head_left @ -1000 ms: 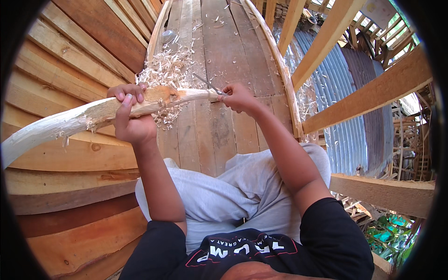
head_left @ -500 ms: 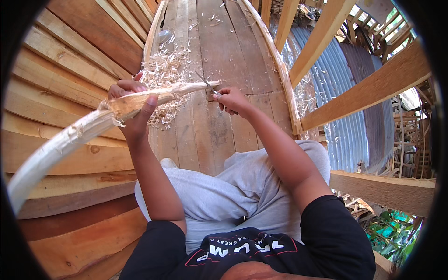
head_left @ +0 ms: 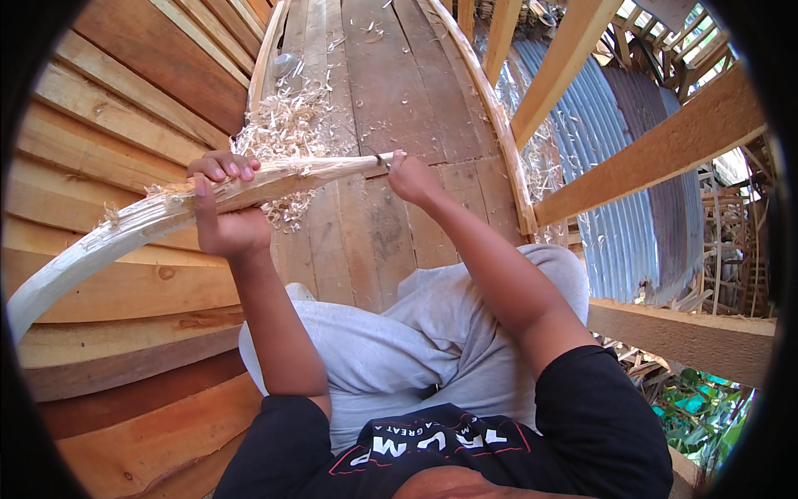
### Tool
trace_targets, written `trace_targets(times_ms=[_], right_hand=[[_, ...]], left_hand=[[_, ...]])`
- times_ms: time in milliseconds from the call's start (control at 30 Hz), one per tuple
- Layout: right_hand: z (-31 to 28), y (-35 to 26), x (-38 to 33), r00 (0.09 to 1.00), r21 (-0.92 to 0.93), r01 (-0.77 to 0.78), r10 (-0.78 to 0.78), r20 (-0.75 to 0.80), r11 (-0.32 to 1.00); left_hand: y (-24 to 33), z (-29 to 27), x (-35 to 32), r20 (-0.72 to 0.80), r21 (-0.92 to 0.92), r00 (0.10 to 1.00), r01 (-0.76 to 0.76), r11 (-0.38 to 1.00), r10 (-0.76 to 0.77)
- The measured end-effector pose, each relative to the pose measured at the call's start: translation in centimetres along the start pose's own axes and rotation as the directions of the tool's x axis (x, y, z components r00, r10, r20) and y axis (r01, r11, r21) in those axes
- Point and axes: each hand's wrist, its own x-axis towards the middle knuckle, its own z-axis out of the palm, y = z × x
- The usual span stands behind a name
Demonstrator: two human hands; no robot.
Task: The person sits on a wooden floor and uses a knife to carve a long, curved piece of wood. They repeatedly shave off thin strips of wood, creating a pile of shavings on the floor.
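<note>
A long, curved wooden pole [head_left: 125, 229] with rough, peeled sides runs from the far left to a pale, slimmer tip in front of me. My left hand [head_left: 229, 208] is wrapped round its thicker middle, with the fingers over the top. At the tip, my right hand [head_left: 411, 177] is closed round a knife [head_left: 380, 159]; only a short dark piece of it shows, lying across the wood. The handle is hidden in the fist, and the thumb is at the tip's end.
Curled wood shavings [head_left: 287, 121] are heaped on the plank floor [head_left: 391, 241] behind the pole. A plank wall [head_left: 133, 283] rises close on my left. To the right stand a wooden railing [head_left: 648, 154] and corrugated metal sheets [head_left: 582, 125]. A small clear container [head_left: 287, 65] lies farther off.
The pole has turned over in my left hand, which now grips it from below with the wrist bent. The knife, angled outward earlier, now sits across the tip with little of its blade showing.
</note>
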Motion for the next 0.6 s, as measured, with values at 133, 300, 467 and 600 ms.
trace_targets(times_ms=[133,300,467,600], right_hand=[[-1.8,-1.6,-1.6,0.991,-0.032,-0.063,0.066,0.115,0.997],[-1.6,-7.3,-4.1,0.985,0.062,-0.121,0.112,0.133,0.991],[-1.7,-1.4,-1.8,0.997,-0.020,-0.072,0.072,0.027,0.997],[-1.4,-4.1,-3.5,0.997,-0.063,0.065,-0.063,0.038,0.996]], left_hand=[[0.5,-0.7,0.3,0.113,0.126,0.993,-0.060,0.990,0.046],[-0.6,0.6,-0.9,-0.003,0.008,0.996,-0.094,0.996,0.094],[-0.8,0.0,-0.8,-0.054,-0.034,0.996,-0.066,0.997,0.064],[-0.6,-0.7,-0.7,-0.067,-0.041,0.996,-0.068,0.997,0.065]])
